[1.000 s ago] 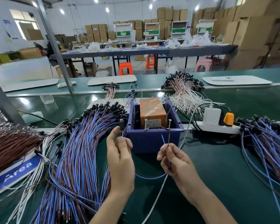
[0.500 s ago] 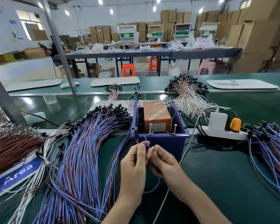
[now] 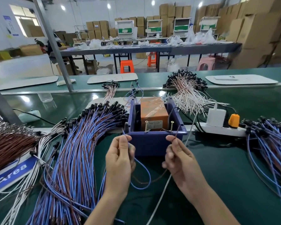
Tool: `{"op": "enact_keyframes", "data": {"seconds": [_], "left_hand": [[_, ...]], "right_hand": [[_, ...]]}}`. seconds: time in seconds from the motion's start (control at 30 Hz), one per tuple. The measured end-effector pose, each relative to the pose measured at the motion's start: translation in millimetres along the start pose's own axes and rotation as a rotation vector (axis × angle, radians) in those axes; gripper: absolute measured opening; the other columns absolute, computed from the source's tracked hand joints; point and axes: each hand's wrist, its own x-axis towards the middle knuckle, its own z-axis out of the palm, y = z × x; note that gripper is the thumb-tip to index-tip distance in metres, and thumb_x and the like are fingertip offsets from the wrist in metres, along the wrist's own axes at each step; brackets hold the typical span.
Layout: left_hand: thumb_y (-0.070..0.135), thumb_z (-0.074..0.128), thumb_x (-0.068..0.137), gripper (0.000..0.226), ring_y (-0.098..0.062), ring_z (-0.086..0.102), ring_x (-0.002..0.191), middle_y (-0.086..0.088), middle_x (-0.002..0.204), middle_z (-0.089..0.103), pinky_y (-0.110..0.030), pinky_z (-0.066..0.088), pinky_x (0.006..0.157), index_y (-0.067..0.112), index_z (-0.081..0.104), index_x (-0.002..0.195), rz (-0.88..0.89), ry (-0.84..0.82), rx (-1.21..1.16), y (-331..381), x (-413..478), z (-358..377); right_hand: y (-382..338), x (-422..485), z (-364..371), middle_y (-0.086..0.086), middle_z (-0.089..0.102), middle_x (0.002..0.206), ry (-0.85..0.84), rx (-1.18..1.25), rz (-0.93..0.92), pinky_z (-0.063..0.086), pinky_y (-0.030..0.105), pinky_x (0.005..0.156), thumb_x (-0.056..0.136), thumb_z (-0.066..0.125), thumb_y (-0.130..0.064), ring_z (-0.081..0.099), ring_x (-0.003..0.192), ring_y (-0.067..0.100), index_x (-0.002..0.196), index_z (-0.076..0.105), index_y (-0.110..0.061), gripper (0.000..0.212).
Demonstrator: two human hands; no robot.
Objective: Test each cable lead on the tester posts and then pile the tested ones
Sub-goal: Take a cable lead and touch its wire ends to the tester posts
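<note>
1. Left hand (image 3: 118, 158): raised in front of the tester box, thumb and fingers pinching the blue lead (image 3: 143, 168).
2. Right hand (image 3: 180, 159): level with the left and well apart from it, thumb and forefinger pinching the brown lead (image 3: 176, 135).
3. Blue lead: hangs in a loop below and between the hands. The brown lead's tip stands up just to the right of the right screw post (image 3: 172, 126); contact cannot be told.
4. Tester box (image 3: 152, 143): blue plastic, open-topped, on the green bench (image 3: 225, 168), holding an orange unit (image 3: 152, 111). The left screw post (image 3: 146, 126) and right screw post stand upright at its near wall.
5. Blue-and-brown cable pile (image 3: 75, 151): fanned out left of the box, black connectors pointing away.
6. Second blue-and-brown pile (image 3: 269, 143): at the right edge.
7. White-and-pink cable pile (image 3: 185, 95): behind the box.
8. Power strip (image 3: 221, 129): right of the box, carrying a white charger (image 3: 216, 117) and an orange plug (image 3: 234, 120).
</note>
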Motion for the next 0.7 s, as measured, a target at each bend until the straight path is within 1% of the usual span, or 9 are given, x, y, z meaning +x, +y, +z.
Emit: {"op": "enact_keyframes", "data": {"seconds": [0.03,0.07,0.13,0.23,0.3,0.37,0.43,0.53,0.7], "left_hand": [[0.041,0.05,0.098,0.024,-0.007,0.031,0.046,0.006,0.062,0.047,-0.02,0.026,0.038,0.028,0.067,0.089,0.037,0.022,0.011,1.3,1.2,-1.7],[0.041,0.051,0.098,0.023,-0.007,0.03,0.046,0.008,0.06,0.044,-0.02,0.026,0.038,0.028,0.069,0.089,0.074,0.048,0.034,2.1,2.3,-2.7],[0.042,0.051,0.098,0.023,-0.008,0.031,0.048,0.011,0.058,0.043,-0.022,0.028,0.041,0.03,0.071,0.091,0.146,0.096,0.114,2.0,4.7,-2.2],[0.035,0.051,0.102,0.02,-0.006,0.035,0.051,0.011,0.061,0.051,-0.02,0.032,0.045,0.034,0.07,0.095,0.228,0.106,0.249,-3.1,5.7,4.8],[0.03,0.051,0.103,0.019,-0.003,0.035,0.05,0.012,0.061,0.05,-0.018,0.031,0.046,0.037,0.069,0.099,0.244,0.082,0.302,-8.5,4.0,8.3],[0.035,0.051,0.101,0.017,-0.003,0.038,0.05,0.012,0.061,0.052,-0.016,0.033,0.047,0.039,0.068,0.101,0.261,0.058,0.346,-12.8,2.1,9.5],[0.042,0.05,0.099,0.019,-0.003,0.046,0.055,0.014,0.07,0.061,-0.014,0.038,0.052,0.039,0.068,0.103,0.279,0.056,0.39,-17.0,0.9,8.8],[0.045,0.049,0.099,0.022,-0.005,0.056,0.064,0.016,0.079,0.065,-0.013,0.042,0.059,0.036,0.068,0.104,0.299,0.069,0.438,-22.3,1.4,7.3],[0.053,0.047,0.099,0.025,-0.006,0.056,0.065,0.016,0.08,0.065,-0.016,0.043,0.059,0.038,0.066,0.107,0.338,0.079,0.474,-30.8,3.2,4.3]], "right_hand": [[-2.4,0.2,-2.7,-0.002,0.048,0.063,0.029,0.014,0.007,0.042,0.023,0.047,0.093,0.059,-0.029,0.038,0.047,0.009,0.105,0.077,-0.019,0.024],[-3.8,0.5,-4.5,-0.004,0.043,0.061,0.056,0.02,0.015,0.035,0.021,0.044,0.092,0.06,-0.03,0.032,0.046,0.008,0.107,0.077,-0.02,0.025],[-4.6,1.1,-5.2,-0.006,0.037,0.06,0.097,0.023,0.042,0.027,0.02,0.042,0.092,0.061,-0.033,0.026,0.048,0.007,0.107,0.078,-0.02,0.027],[-3.7,2.0,-4.5,-0.007,0.035,0.061,0.14,0.022,0.084,0.029,0.02,0.043,0.087,0.061,-0.033,0.026,0.05,0.007,0.1,0.08,-0.016,0.029],[-2.7,2.1,-4.2,-0.007,0.037,0.061,0.166,0.012,0.087,0.031,0.02,0.042,0.089,0.059,-0.031,0.029,0.05,0.007,0.095,0.081,-0.015,0.027],[-2.8,2.5,-4.0,-0.007,0.038,0.06,0.175,0.015,0.088,0.032,0.02,0.043,0.09,0.058,-0.028,0.03,0.049,0.007,0.098,0.08,-0.011,0.029],[-2.6,2.6,-3.2,-0.007,0.037,0.059,0.175,0.011,0.1,0.033,0.019,0.045,0.09,0.057,-0.027,0.029,0.05,0.007,0.1,0.079,-0.01,0.03],[0.4,1.7,-1.2,-0.008,0.035,0.059,0.185,-0.033,0.108,0.032,0.021,0.05,0.1,0.049,-0.022,0.027,0.049,0.007,0.098,0.081,-0.015,0.032],[0.4,-0.8,-1.4,-0.007,0.034,0.058,0.233,-0.043,0.102,0.028,0.024,0.052,0.1,0.049,-0.025,0.026,0.048,0.007,0.089,0.082,-0.021,0.035]]}}
